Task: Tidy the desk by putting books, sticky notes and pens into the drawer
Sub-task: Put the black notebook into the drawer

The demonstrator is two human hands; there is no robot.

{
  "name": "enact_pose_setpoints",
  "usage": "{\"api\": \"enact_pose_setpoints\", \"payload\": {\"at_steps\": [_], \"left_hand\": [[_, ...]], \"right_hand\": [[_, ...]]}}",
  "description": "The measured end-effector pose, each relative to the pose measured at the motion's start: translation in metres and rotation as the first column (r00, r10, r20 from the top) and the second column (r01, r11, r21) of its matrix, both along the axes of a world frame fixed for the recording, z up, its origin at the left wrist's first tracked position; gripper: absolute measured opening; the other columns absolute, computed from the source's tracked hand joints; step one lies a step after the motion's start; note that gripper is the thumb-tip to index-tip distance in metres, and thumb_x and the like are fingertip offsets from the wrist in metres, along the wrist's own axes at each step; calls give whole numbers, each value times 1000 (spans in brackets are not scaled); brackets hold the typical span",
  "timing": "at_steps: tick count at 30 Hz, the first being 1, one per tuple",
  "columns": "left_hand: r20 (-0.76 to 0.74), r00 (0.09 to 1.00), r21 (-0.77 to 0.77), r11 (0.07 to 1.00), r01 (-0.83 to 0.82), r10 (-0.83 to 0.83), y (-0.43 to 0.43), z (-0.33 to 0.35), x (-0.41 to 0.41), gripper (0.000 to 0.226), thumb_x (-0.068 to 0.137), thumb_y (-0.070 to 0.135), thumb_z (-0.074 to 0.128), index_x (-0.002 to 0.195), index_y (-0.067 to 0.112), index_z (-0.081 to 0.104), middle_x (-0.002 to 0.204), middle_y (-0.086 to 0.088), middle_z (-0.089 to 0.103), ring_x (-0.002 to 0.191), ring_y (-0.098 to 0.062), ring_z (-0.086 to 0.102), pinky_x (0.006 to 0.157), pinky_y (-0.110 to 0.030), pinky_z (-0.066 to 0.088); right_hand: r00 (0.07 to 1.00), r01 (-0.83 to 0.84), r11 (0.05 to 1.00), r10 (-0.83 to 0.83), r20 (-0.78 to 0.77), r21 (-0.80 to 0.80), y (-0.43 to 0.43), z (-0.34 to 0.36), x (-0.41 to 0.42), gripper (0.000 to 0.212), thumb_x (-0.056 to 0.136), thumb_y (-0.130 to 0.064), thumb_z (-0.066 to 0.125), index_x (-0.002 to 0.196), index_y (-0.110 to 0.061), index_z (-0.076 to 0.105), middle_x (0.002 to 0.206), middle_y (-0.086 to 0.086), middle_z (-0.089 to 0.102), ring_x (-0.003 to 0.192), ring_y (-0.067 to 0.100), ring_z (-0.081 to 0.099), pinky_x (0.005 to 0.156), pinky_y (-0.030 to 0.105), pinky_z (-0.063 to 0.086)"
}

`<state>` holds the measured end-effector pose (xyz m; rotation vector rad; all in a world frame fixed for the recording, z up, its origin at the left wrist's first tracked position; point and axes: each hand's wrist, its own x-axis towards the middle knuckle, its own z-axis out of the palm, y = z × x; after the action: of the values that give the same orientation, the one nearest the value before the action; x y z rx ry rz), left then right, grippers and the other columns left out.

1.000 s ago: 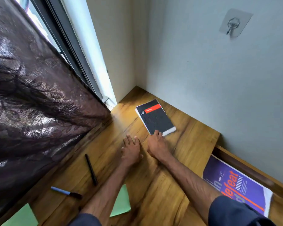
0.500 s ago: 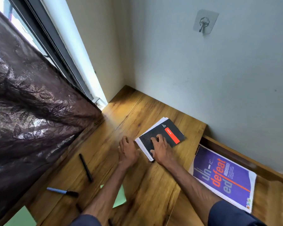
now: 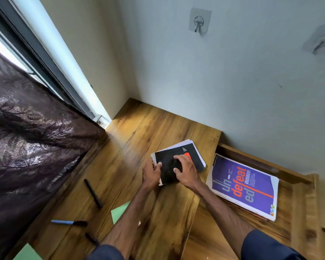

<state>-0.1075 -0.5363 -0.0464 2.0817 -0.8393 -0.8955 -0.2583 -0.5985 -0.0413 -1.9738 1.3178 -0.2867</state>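
A black spiral notebook [image 3: 188, 150] with a red label lies on the wooden desk [image 3: 139, 132] near its right edge. My left hand [image 3: 150, 175] grips its spiral edge, thumb on the cover. My right hand [image 3: 187, 172] presses down on the cover with bent fingers, hiding part of the label. To the right, an open drawer [image 3: 261, 163] holds a purple book [image 3: 242, 186]. A black pen [image 3: 93, 193], a blue pen [image 3: 68, 222] and a green sticky note [image 3: 120, 211] lie on the desk to the left of my arms.
A dark patterned curtain [image 3: 36, 147] hangs over the desk's left side below a window. The grey wall behind carries two stick-on hooks [image 3: 199, 22]. Another dark pen [image 3: 91, 239] and a second green note [image 3: 26, 253] lie at the near left.
The notebook has slid from the desk's far corner toward me and the drawer, turning as it came. My right hand moved on top of it and my left hand took its spiral edge.
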Motion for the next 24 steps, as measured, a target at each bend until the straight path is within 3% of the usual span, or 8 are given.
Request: {"api": "enact_pose_setpoints", "payload": {"at_steps": [3, 6, 8, 11, 13, 16, 20, 24], "left_hand": [[-108, 981, -155, 978, 140, -158, 2, 11, 6, 36, 102, 21, 56, 138, 17, 55, 126, 1, 65, 110, -14, 63, 78, -19, 53], [-104, 941, -276, 918, 285, -323, 1, 24, 17, 31, 103, 23, 56, 135, 19, 57, 118, 4, 68, 108, -12, 67, 77, -20, 57], [-76, 922, -306, 889, 342, -380, -1, 30, 22, 26, 104, 20, 56, 130, 19, 60, 114, 4, 71, 103, -10, 69, 78, -17, 54], [-50, 928, -308, 889, 338, -370, -4, 36, 24, 26, 104, 17, 56, 129, 18, 62, 114, 5, 73, 103, -4, 70, 82, -12, 51], [-22, 932, -291, 894, 341, -363, -3, 36, 26, 26, 104, 16, 55, 129, 17, 62, 117, 5, 72, 108, -2, 67, 89, -10, 50], [62, 918, -231, 889, 395, -392, 6, 29, 26, 25, 105, 15, 52, 129, 16, 59, 124, 1, 66, 112, -4, 62, 98, -19, 50], [114, 925, -218, 900, 378, -361, 16, 24, 22, 32, 105, 8, 48, 135, 13, 57, 126, 2, 63, 111, 3, 60, 96, -22, 52], [157, 938, -257, 904, 341, -309, 11, 27, 11, 28, 103, 15, 53, 130, 14, 63, 116, 10, 68, 102, 11, 63, 84, -11, 51]], "right_hand": [[952, 307, 947, -305, 37, -98, -7, 6, -27, 78, 81, -19, 80, 147, -12, 39, 147, 8, 44, 138, 24, 42, 116, 39, 40], [885, 445, 895, -444, 142, 27, -20, 10, -54, 99, 74, -16, 88, 152, -7, 29, 150, 12, 45, 138, 27, 44, 115, 43, 41], [852, 462, 876, -482, 205, 138, -28, 13, -66, 86, 74, -16, 89, 145, -7, 40, 135, 10, 58, 126, 28, 57, 103, 42, 50], [835, 487, 866, -499, 233, 110, -29, 17, -74, 50, 79, -17, 85, 119, -6, 58, 108, 5, 68, 105, 29, 67, 86, 43, 58], [837, 488, 869, -493, 235, 84, -25, 18, -75, 44, 82, -18, 83, 116, -5, 59, 107, 8, 69, 101, 28, 66, 84, 47, 58], [876, 438, 897, -440, 196, 56, -18, 16, -74, 45, 84, -17, 80, 122, -4, 60, 115, 10, 70, 108, 27, 66, 89, 35, 55], [886, 432, 900, -435, 162, 56, -12, 13, -77, 45, 92, -14, 71, 133, 0, 58, 128, 15, 67, 120, 31, 63, 98, 38, 53], [864, 459, 887, -460, 205, 58, -9, 17, -89, 32, 94, -13, 68, 124, -3, 62, 114, 13, 72, 104, 28, 69, 76, 28, 52]]}}
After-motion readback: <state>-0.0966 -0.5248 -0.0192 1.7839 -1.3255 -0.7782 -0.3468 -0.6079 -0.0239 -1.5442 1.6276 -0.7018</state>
